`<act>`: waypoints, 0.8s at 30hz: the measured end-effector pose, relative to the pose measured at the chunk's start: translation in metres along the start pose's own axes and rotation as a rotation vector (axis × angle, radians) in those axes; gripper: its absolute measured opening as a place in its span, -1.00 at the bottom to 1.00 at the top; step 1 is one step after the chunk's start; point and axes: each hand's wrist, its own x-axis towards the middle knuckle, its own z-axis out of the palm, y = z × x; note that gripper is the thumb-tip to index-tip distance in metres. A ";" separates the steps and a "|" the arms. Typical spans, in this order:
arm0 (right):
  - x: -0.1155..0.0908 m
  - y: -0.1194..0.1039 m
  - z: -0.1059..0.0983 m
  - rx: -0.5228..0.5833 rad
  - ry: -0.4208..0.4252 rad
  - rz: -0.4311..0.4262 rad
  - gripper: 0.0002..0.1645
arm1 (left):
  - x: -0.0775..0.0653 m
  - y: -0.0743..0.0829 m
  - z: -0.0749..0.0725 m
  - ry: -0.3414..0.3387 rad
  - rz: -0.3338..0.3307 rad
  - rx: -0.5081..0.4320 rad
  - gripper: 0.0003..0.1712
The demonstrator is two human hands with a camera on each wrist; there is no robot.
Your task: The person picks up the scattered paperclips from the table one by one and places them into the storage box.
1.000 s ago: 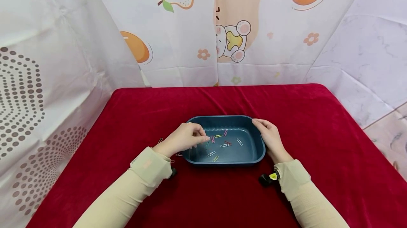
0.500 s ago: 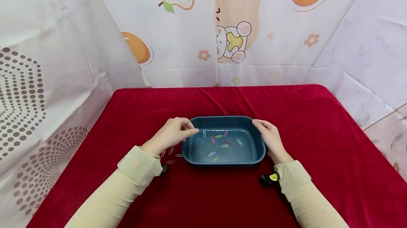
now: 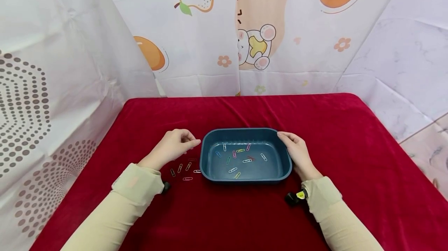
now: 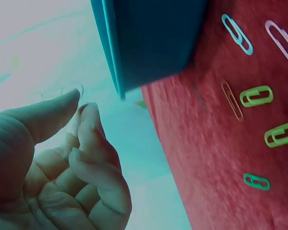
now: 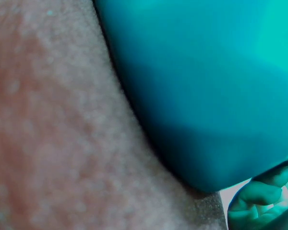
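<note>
A dark blue rectangular tray (image 3: 252,179) stands on the table with several coloured paper clips scattered over its floor, a pink one (image 3: 234,154) and a green one (image 3: 228,160) among them. My right hand (image 3: 296,150) pinches the tray's right rim, thumb on top near the far corner. Just left of the tray hovers my left hand (image 3: 173,146), thumb and forefinger tips close together, other fingers loosely curled, nothing seen between them. Below it on the cloth lie several more paper clips, including a pale pink one (image 3: 187,179) and, in the left wrist view, a yellow-green one (image 4: 257,96).
Dark red velvet cloth (image 3: 322,118) covers the table. Behind it hangs a white printed curtain (image 3: 196,48), with a dotted sheet on the left side. A small black device (image 3: 292,198) is strapped at the right wrist.
My left hand has moved left from above the tray to beyond its left rim, uncovering paper clips in the tray and on the cloth. My right hand and the tray have stayed put.
</note>
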 end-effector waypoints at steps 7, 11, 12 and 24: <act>0.000 0.001 0.000 -0.013 0.000 0.003 -0.38 | -0.001 -0.017 -0.009 0.031 -0.061 0.005 -0.71; 0.000 0.000 0.000 -0.006 -0.004 0.002 -0.37 | -0.001 -0.026 -0.010 0.031 -0.075 0.010 -0.71; 0.001 0.000 0.000 -0.002 -0.005 0.003 -0.37 | -0.001 -0.028 -0.010 0.032 -0.080 0.010 -0.71; -0.001 -0.001 0.001 0.007 0.001 0.001 -0.40 | 0.001 -0.053 -0.009 0.034 -0.133 0.027 -0.75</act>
